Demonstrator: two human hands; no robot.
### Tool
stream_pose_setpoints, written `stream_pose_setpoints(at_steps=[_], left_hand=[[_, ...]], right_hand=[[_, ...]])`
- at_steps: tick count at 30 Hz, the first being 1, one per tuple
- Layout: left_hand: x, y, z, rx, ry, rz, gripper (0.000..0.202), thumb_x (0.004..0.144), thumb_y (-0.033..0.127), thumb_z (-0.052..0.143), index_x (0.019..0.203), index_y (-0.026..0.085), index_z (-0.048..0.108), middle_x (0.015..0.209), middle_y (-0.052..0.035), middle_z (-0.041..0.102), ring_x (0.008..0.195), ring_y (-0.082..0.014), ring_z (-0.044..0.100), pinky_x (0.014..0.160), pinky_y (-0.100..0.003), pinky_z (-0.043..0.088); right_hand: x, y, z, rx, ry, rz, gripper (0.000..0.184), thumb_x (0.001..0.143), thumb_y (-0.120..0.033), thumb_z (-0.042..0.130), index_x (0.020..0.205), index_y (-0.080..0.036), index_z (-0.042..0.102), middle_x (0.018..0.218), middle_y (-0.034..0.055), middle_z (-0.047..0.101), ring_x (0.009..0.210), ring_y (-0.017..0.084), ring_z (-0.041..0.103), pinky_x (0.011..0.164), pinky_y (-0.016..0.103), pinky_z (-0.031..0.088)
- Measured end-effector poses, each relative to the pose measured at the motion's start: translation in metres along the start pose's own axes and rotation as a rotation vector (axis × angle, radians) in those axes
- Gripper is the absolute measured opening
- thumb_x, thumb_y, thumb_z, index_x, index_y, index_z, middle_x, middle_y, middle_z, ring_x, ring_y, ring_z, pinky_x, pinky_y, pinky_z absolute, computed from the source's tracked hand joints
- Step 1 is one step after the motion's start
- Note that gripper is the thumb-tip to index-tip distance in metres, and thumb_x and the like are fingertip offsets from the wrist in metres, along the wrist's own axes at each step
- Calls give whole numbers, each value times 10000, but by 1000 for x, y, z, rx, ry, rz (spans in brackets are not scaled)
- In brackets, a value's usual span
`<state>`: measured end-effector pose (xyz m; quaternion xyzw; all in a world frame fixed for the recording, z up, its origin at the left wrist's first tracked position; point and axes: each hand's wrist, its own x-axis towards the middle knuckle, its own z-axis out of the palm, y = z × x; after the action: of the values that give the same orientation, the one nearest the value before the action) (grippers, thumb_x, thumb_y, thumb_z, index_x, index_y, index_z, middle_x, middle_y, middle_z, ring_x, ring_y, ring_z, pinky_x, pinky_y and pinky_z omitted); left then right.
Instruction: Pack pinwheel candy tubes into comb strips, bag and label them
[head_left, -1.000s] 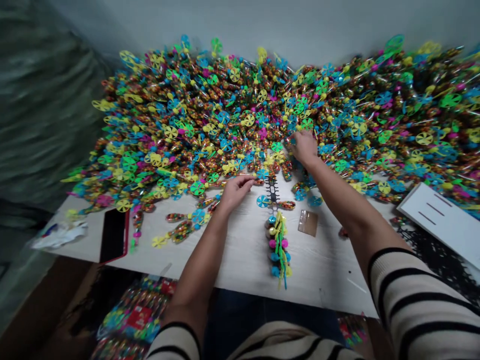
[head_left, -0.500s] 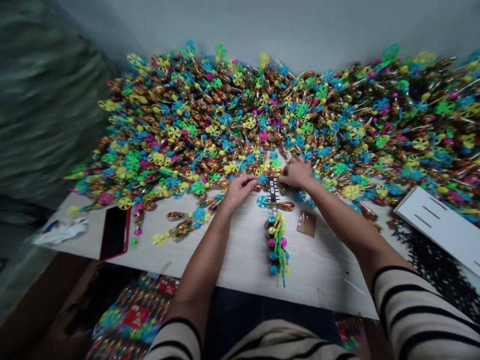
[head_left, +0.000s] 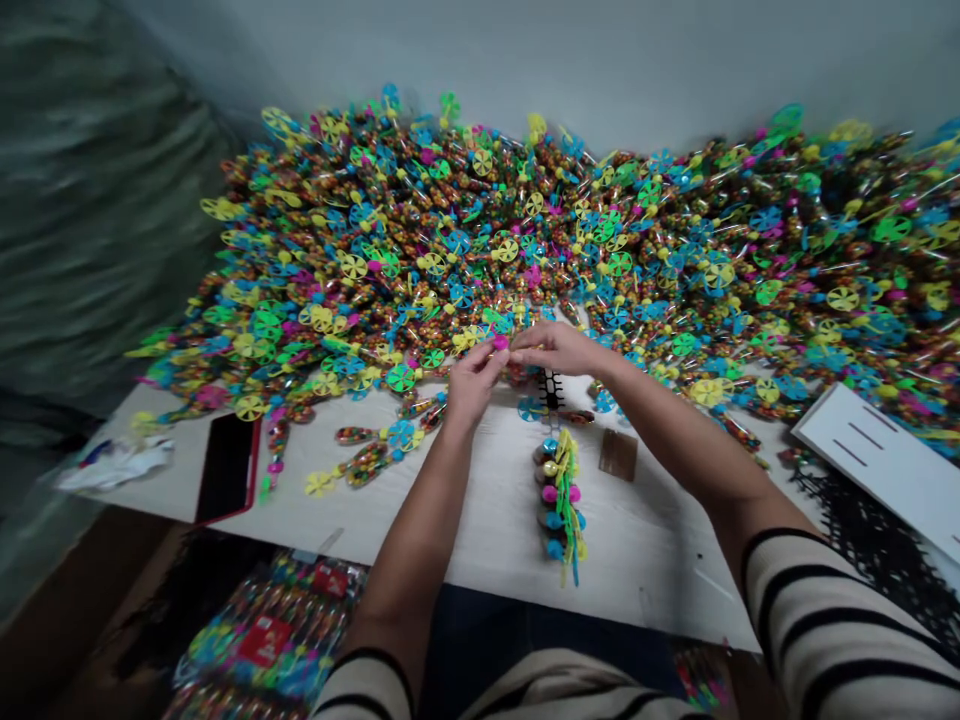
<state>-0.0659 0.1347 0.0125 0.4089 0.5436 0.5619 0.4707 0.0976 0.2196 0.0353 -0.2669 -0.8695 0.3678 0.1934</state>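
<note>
My left hand point(head_left: 472, 384) is closed in a pinch by the pink cap point(head_left: 500, 342) of a small candy-filled tube. My right hand point(head_left: 561, 349) meets it from the right, its fingers bent over the same tube, which they mostly hide. Just below my right hand lies a black slotted plastic strip point(head_left: 551, 390). Nearer to me, a row of tubes with coloured caps and yellow and green sticks point(head_left: 562, 505) runs toward the table's front edge. A blue pinwheel point(head_left: 531, 409) lies left of the strip.
A large heap of candy tubes with pinwheels point(head_left: 450, 240) covers the back of the table point(head_left: 495, 520). A red-edged phone point(head_left: 227, 468) lies left, a brown square point(head_left: 619, 455) right of the strip. Farther right are a white slotted board point(head_left: 885, 460) and black strips point(head_left: 855, 515). Packed bundles point(head_left: 262, 640) sit below.
My right hand has moved left, from beside the strip to my left hand. A pink-capped tube now shows between them. My left hand has shifted only slightly.
</note>
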Motion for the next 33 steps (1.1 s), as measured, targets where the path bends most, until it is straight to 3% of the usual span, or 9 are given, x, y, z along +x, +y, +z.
stream_pose_setpoints(at_steps=[2,4,8,12,18,22,27,30,33], left_hand=[[-4,0,-14,9,53,-10,446,635,451,784,963,155,731,728,-8,678,594,-87,546,575,-214,439],[-10,-1,-27,2,77,-39,417,617,432,800,912,146,731,733,-14,688,595,-86,561,563,-203,445],[-24,-6,-40,-17,125,-91,394,599,423,813,851,136,718,717,-22,688,593,-89,576,540,-191,451],[-35,-10,-45,-37,140,-142,395,582,411,825,852,143,714,734,-23,696,599,-93,584,547,-202,469],[-41,-14,-50,-52,152,-150,381,574,386,837,842,148,709,758,-18,698,648,-93,598,607,-208,481],[-43,-16,-44,-72,141,-148,393,572,394,837,846,144,708,760,-22,698,654,-99,601,623,-220,487],[-48,-14,-38,-46,112,-150,372,593,390,824,845,142,706,758,-25,697,642,-99,596,631,-229,491],[-52,-14,-40,-45,86,-162,367,592,377,824,847,142,704,783,-34,704,656,-104,603,644,-236,497],[-56,-18,-43,-58,58,-174,361,591,366,827,845,143,699,814,-40,709,685,-111,616,665,-241,504]], right_hand=[[19,21,-9,-104,-22,124,200,896,-256,593,994,-177,748,948,42,718,877,203,647,808,271,474],[42,45,-21,-329,113,254,268,893,-190,566,1122,-171,704,1090,67,687,992,234,613,876,310,454],[81,83,-34,-738,148,312,474,831,-159,599,1303,-199,578,1355,95,522,1215,332,425,965,454,382],[86,102,-34,-929,82,328,340,854,-164,557,1179,-208,647,1218,103,588,1167,352,398,952,523,317],[48,104,-46,-835,148,304,334,891,-140,479,1179,-205,636,1201,99,609,1188,319,374,927,480,290],[43,86,-42,-804,326,457,328,910,-260,495,1172,-118,633,1155,171,616,1157,334,414,921,476,313],[63,72,-20,-838,196,693,264,862,-311,596,885,-78,716,970,203,665,1067,337,532,916,442,369],[65,68,-23,-703,260,871,252,857,-294,604,939,-84,718,996,200,668,1008,327,598,839,394,436],[42,61,-34,-469,322,847,267,883,-344,588,902,-106,709,924,156,678,921,294,636,772,347,467]])
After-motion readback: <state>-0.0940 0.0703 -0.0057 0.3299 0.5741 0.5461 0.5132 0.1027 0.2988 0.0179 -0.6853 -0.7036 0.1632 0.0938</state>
